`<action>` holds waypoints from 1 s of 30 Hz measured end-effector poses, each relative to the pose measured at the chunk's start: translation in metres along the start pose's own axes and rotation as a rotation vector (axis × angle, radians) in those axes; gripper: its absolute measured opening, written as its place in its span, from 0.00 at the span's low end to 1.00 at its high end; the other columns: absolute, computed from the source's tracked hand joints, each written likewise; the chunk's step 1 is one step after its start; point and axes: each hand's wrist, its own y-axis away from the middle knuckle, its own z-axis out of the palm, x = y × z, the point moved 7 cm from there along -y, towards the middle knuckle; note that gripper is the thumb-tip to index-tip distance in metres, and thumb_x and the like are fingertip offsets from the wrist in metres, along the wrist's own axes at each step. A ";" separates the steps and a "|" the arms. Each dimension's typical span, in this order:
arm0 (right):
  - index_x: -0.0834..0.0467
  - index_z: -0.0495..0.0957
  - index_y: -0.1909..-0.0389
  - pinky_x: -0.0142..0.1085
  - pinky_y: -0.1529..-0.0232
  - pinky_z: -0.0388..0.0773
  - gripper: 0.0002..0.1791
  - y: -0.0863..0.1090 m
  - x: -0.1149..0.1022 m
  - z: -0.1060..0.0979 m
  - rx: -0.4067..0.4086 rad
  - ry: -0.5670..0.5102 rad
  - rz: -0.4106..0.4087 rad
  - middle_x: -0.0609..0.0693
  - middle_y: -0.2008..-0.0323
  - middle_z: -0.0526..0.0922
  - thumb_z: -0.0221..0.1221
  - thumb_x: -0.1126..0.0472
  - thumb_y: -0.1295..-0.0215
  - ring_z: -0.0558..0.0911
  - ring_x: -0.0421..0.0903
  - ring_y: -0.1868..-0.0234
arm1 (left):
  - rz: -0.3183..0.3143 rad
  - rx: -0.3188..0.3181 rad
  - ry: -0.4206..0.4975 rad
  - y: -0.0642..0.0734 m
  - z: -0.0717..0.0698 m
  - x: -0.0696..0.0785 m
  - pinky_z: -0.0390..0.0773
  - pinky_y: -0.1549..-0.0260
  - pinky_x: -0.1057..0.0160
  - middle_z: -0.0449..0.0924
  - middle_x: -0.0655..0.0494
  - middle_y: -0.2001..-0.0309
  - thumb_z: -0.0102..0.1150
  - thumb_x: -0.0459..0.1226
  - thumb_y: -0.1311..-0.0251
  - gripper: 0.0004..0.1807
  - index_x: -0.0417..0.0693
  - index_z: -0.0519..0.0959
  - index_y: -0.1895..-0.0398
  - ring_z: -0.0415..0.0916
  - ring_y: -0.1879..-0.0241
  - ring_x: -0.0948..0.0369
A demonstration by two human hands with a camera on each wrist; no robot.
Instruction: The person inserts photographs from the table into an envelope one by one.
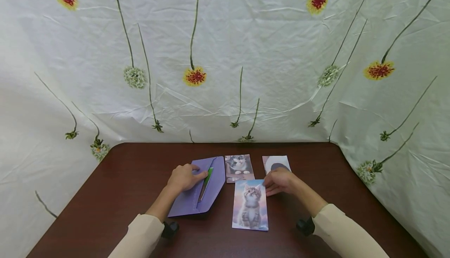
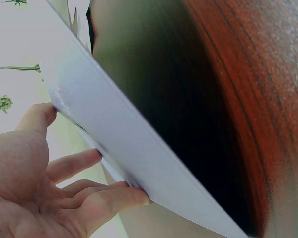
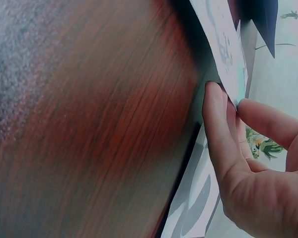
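On the dark wood surface point(image 1: 123, 195), right of a purple envelope point(image 1: 191, 199), a kitten card point(image 1: 251, 207) has its long axis running near to far, the kitten's head towards the far edge. The right hand point(image 1: 279, 180) pinches its far right corner between thumb and fingers. The envelope's long axis also runs near to far, leaning right at the far end, its flap laid out to the right. The left hand point(image 1: 186, 178) lies spread on it, fingertips touching but not wrapped round it. A green-edged insert point(image 1: 209, 173) shows in the pocket, mostly hidden; what it depicts cannot be told. The kitten card overlaps the near edge of a cat print point(image 1: 237, 168). The right hand partly covers a third print point(image 1: 281, 161), its subject unclear. That makes one envelope and three pictures outside it.
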 end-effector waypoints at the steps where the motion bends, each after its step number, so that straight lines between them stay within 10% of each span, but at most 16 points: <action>1: 0.77 0.73 0.53 0.46 0.59 0.87 0.13 0.000 0.000 0.000 0.000 -0.002 0.001 0.59 0.66 0.81 0.57 0.73 0.37 0.85 0.51 0.69 | 0.000 -0.001 0.000 0.000 0.000 0.000 0.80 0.49 0.42 0.82 0.34 0.43 0.61 0.56 0.36 0.30 0.41 0.84 0.43 0.79 0.43 0.37; 30: 0.70 0.75 0.56 0.46 0.59 0.87 0.08 0.010 -0.032 -0.013 0.016 -0.017 -0.033 0.62 0.58 0.79 0.54 0.68 0.30 0.86 0.52 0.67 | -0.015 -0.007 0.010 0.000 0.001 -0.002 0.80 0.50 0.42 0.81 0.35 0.42 0.61 0.56 0.36 0.30 0.42 0.84 0.43 0.79 0.43 0.37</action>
